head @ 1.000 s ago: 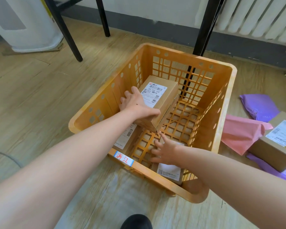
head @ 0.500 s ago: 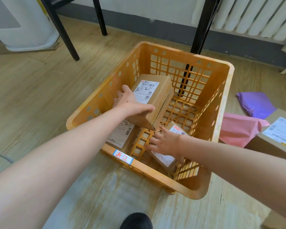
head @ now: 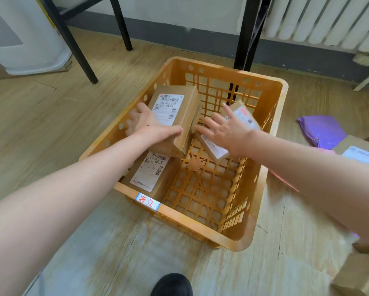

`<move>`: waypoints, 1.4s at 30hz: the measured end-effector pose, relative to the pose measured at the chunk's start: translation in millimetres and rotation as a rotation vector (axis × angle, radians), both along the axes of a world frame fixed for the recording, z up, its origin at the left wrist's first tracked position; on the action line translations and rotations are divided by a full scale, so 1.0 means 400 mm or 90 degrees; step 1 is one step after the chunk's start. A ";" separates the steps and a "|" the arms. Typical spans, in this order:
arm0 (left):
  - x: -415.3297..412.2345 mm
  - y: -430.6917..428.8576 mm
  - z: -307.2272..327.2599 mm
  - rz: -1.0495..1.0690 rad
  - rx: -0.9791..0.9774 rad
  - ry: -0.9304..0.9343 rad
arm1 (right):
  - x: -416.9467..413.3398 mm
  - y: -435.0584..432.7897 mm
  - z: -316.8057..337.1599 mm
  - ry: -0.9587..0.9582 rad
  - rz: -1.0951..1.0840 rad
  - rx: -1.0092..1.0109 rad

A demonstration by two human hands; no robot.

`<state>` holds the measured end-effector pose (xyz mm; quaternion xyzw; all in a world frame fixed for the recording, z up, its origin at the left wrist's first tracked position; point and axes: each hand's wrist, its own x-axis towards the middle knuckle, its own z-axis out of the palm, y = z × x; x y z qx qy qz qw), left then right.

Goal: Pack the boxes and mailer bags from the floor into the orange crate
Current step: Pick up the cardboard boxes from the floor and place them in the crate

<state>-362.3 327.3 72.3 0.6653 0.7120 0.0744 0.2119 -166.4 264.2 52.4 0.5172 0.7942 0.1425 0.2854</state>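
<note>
— Which step are we on?

— Setting parcels down, we'd say. Our left hand (head: 149,127) grips the large box (head: 175,112), thumb curled over its near edge and fingers down its left side. It holds the box tilted against the far-left wall of the orange crate (head: 239,242). Our right hand (head: 224,130) lies with fingers straight and splayed on top of the small box (head: 246,119), inside the crate near its right wall. We cannot tell whether the thumb hooks underneath.

— Is either box down?

— Neither looks settled to us. The large box leans with its near end over the flat box (head: 151,169), which lies in the crate's near-left corner. The small box is tilted too, with its near end lower.

— So what does our next move call for?

— We judge that both should be lowered until they sit level, then released. The large one could go on the flat box and the small one on the lattice floor beside it.

— How do the parcels look?

— They are plain brown cardboard, each with a white printed shipping label. The small one is blurred.

— And outside the crate?

— To its right we see a purple mailer bag (head: 322,131) and a labelled box (head: 360,157). A strip of pink mailer bag (head: 286,182) shows just beside the crate's right wall, mostly hidden by our forearm. All of these are yet to be packed.
</note>
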 end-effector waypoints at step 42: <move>0.171 -0.278 -0.190 -0.540 -0.462 0.377 | -0.039 0.028 -0.014 0.109 0.060 0.112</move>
